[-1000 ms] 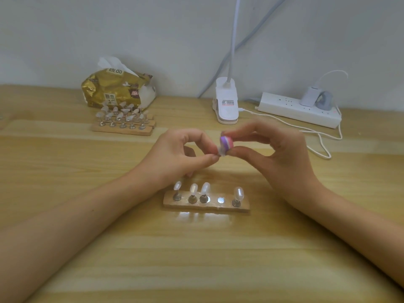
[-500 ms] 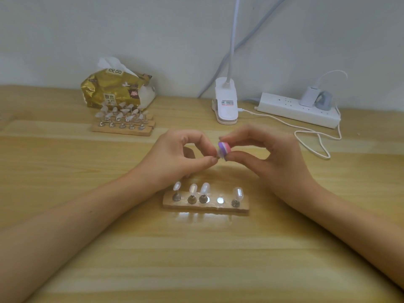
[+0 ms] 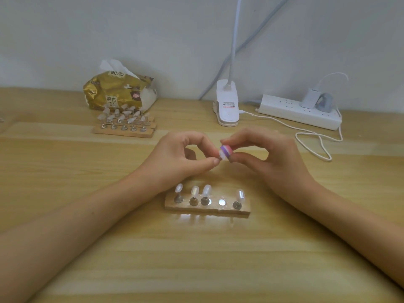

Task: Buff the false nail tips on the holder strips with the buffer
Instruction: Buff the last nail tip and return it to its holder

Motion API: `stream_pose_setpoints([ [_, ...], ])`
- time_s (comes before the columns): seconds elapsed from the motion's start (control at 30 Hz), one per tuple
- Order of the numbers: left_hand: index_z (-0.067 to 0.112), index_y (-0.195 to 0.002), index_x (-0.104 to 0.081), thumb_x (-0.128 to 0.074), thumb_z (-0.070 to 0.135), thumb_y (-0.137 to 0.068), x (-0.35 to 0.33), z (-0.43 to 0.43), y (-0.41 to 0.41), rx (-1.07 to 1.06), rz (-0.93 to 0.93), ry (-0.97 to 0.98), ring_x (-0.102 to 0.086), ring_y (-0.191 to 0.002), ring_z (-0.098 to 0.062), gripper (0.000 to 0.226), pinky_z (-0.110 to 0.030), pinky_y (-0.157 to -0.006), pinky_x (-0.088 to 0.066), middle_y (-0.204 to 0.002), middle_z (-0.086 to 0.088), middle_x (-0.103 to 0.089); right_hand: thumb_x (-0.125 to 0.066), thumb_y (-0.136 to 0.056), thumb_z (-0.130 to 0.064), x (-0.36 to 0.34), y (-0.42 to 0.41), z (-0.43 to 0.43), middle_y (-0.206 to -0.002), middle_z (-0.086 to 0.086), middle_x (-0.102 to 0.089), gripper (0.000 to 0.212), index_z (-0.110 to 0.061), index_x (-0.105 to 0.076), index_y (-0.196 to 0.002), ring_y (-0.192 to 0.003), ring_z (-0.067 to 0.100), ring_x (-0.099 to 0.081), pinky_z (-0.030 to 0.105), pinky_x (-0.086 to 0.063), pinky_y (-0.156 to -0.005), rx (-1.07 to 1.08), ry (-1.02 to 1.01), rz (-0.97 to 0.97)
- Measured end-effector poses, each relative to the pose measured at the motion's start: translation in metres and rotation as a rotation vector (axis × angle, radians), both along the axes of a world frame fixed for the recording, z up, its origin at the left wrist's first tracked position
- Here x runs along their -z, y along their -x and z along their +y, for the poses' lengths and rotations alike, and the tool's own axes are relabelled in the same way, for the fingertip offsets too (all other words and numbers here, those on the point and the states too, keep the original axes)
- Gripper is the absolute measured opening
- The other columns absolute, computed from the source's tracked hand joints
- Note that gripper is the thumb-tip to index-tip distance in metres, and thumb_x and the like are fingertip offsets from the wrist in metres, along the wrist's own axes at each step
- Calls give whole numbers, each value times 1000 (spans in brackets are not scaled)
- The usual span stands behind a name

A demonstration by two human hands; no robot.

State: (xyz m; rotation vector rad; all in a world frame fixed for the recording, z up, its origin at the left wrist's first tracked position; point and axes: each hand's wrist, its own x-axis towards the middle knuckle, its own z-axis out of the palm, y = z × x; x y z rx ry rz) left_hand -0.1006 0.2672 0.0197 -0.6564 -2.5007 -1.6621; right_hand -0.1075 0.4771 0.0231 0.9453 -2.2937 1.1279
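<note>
both hands are held over the middle of the table (image 3: pixel 196 259), close together, with the fingertips almost meeting. the left hand (image 3: pixel 181 158) pinches a small nail tip (image 3: pixel 220 155) between thumb and forefinger. the tip is mostly hidden and only a pale bit shows. the right hand (image 3: pixel 273 158) pinches the buffer (image 3: pixel 227 151), a small block with pink, purple and white layers, between thumb and forefinger. the buffer lies against the held tip.

at 6 o'clock from the hands, near them, the near holder strip (image 3: pixel 207 210) lies flat on the table. it carries four clear tips upright on little metal stands, three on its left part and one at its right end. between them one round metal spot (image 3: pixel 222 202) is bare.

at 10 o'clock from the hands, well apart, more holder strips (image 3: pixel 124 130) lie side by side, full of tips. just behind them is a gold tissue pack (image 3: pixel 118 92). at 12 o'clock a white lamp clip (image 3: pixel 226 106) stands by the wall. at 2 o'clock lies a white power strip (image 3: pixel 299 112) with a charger plugged in, and a white cable (image 3: pixel 314 136) loops on the table.
</note>
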Motion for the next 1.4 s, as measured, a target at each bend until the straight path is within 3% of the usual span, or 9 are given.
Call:
stream_pose_setpoints([
  [0.17, 14, -78, -71, -76, 9, -82, 0, 0, 0, 6, 3, -4, -37, -42, -1, 8, -12, -47, -32, -61, 21, -64, -75, -85, -12, 0, -1, -2, -95, -2, -75, 13, -5, -74, -97, -93, 3, -69, 15, -48, -86, -17, -8, 97],
  [0.27, 16, -79, -71, -76, 13, -82, 1, -1, 0, -5, -3, -4, -35, -41, -2, 7, -13, -46, -31, -55, 18, -61, -76, -85, -11, 0, 1, 2, -96, -2, -75, 14, -9, -75, -98, -92, 0, -68, 7, -42, -83, 18, 18, -19],
  [0.43, 17, -78, -71, -77, 13, -82, 1, 0, 1, 0, -3, -16, -35, -41, -1, 9, -12, -46, -30, -58, 21, -62, -76, -86, -12, 0, -2, -3, -94, -2, -74, 12, -7, -74, -97, -92, 4, -67, 14, -45, -84, -10, -56, 158],
  [0.57, 24, -83, -74, -77, 22, -81, 0, -1, 1, 6, -2, -25, -41, -49, -9, 4, -26, -51, -35, -71, -3, -69, -76, -85, -11, 0, 2, 6, -94, -3, -74, 15, -7, -75, -99, -90, -1, -66, 5, -40, -80, 54, 6, 12],
  [0.7, 25, -86, -70, -74, 19, -84, -1, -2, 4, 7, -19, -100, -58, -63, -9, 8, -36, -69, -53, -93, 13, -70, -75, -87, -20, 2, -4, 3, -97, -10, -74, 17, -15, -73, -102, -92, 1, -69, 15, -45, -77, 41, 34, -11],
  [0.9, 26, -87, -73, -76, 19, -83, -1, -3, 4, 25, -32, -82, -62, -66, -12, 8, -40, -73, -55, -96, 11, -73, -78, -84, -4, 3, -4, 1, -98, -1, -73, 22, -8, -66, -101, -97, 12, -72, 31, -57, -77, -29, 74, -78],
  [1.1, 27, -82, -77, -79, 24, -75, -2, -2, 4, 22, -64, -128, -62, -62, -9, 7, -19, -64, -51, -87, 10, -75, -76, -84, -2, 3, -4, 2, -99, 1, -70, 26, -5, -63, -106, -95, 14, -73, 26, -58, -81, -54, 184, -159],
  [1.23, 32, -76, -75, -81, 39, -64, -2, -2, 4, -29, -73, -120, -63, -68, -9, 15, -22, -67, -47, -86, -7, -74, -76, -85, -11, 2, -3, 2, -103, -2, -71, 24, -9, -66, -106, -97, 14, -72, 26, -58, -81, -23, 155, -135],
  [1.4, 25, -75, -73, -83, 17, -74, -2, -2, 5, -11, -73, -127, -68, -72, -8, 13, -10, -64, -46, -86, 6, -74, -72, -87, -13, 2, -4, 2, -105, 3, -70, 23, -9, -65, -108, -98, 20, -74, 33, -58, -88, -84, 209, -146],
])
